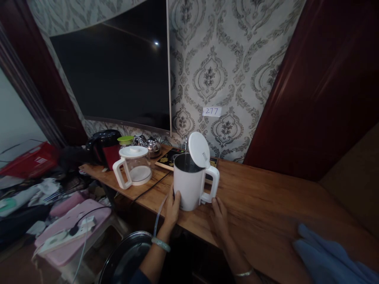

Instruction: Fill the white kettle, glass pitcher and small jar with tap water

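Note:
A white electric kettle point(188, 187) stands near the table's front edge. Its round lid point(199, 150) is flipped up, baring the dark inside, and its white handle point(215, 182) points right. My left hand point(172, 205) is pressed to the kettle's lower left side, thumb on the front wall. Fingertips of my right hand point(219, 213) meet the lower end of the handle, bent against it. Behind the kettle, partly hidden by it, lies a dark, flower-patterned panel point(167, 158) with a thin metal spout point(186, 144) rising there. A clear tube point(159, 213) hangs beside my left wrist.
On the wooden table point(251, 197), a glass pot point(141, 173) with white lid stands left, near shiny metal teapots point(152, 146) and a black-and-red appliance point(108, 148). Blue cloth point(328, 256) lies right. Below are a dark basin point(130, 256) and a pink stool point(74, 236) bearing a power strip.

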Available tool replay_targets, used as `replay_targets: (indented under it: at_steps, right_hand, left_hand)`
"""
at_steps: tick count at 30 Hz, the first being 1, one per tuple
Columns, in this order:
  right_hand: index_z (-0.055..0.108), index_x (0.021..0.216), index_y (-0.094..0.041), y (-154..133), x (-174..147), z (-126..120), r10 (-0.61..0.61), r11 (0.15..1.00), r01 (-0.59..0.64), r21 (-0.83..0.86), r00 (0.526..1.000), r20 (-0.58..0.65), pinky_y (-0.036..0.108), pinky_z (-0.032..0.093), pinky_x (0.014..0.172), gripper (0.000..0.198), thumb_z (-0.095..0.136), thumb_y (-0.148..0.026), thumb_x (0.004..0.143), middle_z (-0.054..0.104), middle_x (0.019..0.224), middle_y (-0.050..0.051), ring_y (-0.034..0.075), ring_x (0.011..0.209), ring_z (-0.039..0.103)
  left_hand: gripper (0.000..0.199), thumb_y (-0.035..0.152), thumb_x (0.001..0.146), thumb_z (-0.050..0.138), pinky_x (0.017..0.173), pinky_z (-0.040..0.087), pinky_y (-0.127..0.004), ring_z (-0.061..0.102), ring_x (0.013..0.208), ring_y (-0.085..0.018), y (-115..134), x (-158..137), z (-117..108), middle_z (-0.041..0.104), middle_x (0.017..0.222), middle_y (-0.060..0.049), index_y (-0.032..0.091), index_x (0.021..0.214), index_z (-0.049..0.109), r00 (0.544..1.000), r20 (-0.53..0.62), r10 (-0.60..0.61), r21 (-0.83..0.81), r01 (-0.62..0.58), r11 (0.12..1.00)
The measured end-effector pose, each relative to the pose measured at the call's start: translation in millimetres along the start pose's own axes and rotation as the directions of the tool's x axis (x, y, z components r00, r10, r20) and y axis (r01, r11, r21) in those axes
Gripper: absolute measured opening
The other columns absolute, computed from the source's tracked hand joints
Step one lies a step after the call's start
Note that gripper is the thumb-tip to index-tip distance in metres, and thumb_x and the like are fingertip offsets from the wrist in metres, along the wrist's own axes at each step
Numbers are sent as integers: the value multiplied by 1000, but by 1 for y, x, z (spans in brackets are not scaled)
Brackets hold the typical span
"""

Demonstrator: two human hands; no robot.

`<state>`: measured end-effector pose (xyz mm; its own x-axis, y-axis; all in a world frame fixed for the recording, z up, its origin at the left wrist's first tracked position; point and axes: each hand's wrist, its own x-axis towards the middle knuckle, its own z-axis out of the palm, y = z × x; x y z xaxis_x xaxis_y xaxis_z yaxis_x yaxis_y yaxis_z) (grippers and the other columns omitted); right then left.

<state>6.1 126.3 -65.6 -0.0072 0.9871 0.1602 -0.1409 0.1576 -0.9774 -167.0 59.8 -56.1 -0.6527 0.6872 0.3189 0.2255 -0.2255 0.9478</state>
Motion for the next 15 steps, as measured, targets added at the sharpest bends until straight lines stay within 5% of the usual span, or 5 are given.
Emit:
replay_targets:
  at_steps: [15]
  right_hand:
    - [76,105,-18,4,0,0,1,1000,-1,7,1000,-3,42,51,97,64,63,-74,78,76,114,13,32,114,66]
  left_hand:
    - [80,75,89,48,126,26,-47,37,151,-31,3,0,1,49,156,-16,17,144,54,1000,-1,23,-14,-23,1000]
